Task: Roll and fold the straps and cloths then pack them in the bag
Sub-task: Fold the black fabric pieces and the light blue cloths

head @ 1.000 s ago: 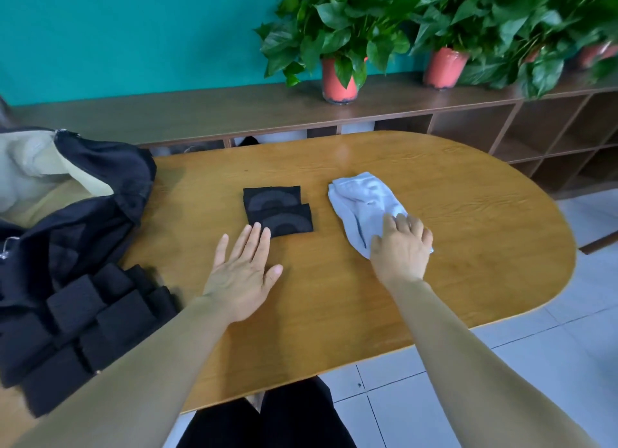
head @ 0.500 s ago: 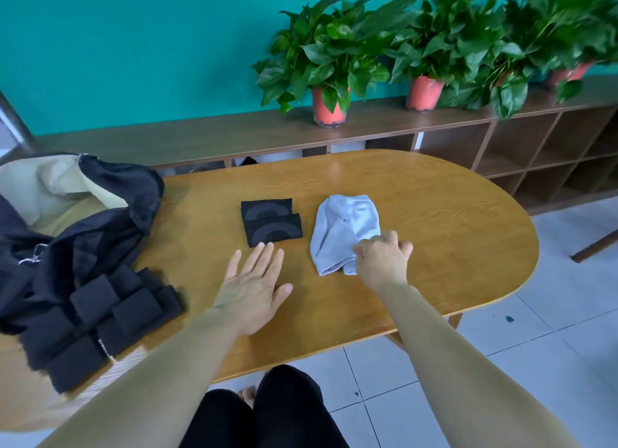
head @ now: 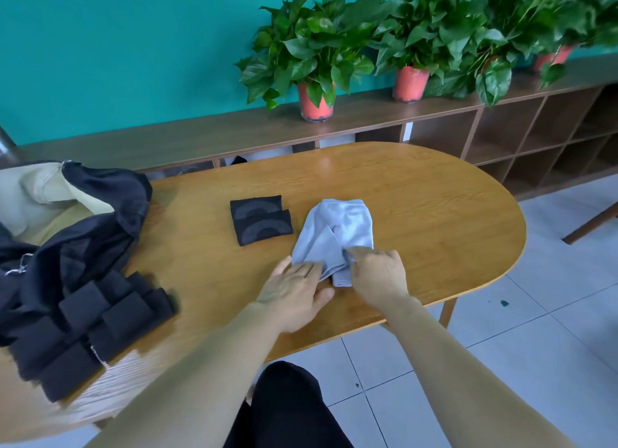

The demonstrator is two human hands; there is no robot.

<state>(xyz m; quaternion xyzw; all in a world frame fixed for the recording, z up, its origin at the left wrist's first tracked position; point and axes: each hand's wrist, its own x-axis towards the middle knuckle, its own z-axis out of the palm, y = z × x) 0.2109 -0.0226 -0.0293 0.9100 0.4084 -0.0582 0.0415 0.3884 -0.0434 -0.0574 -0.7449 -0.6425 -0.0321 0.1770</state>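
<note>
A pale blue cloth [head: 337, 233] lies bunched near the middle of the wooden table [head: 434, 220]. My right hand [head: 378, 273] pinches its near edge with curled fingers. My left hand [head: 294, 290] lies flat, fingers straight, with the fingertips resting on the cloth's near left corner. Two folded black cloths [head: 259, 218] lie side by side just left of the blue one. An open black bag [head: 83, 213] with a beige lining sits at the table's left end. Several black rolled straps [head: 97, 320] are heaped in front of it.
A long wooden shelf [head: 368, 120] with cubbyholes runs behind the table and carries potted green plants [head: 314, 56]. White floor tiles lie to the right and below. My dark-clothed legs show under the table's near edge.
My right hand has dragged the blue cloth toward me and to the left, bunching it. My left hand has slid right from bare table onto the cloth's near corner.
</note>
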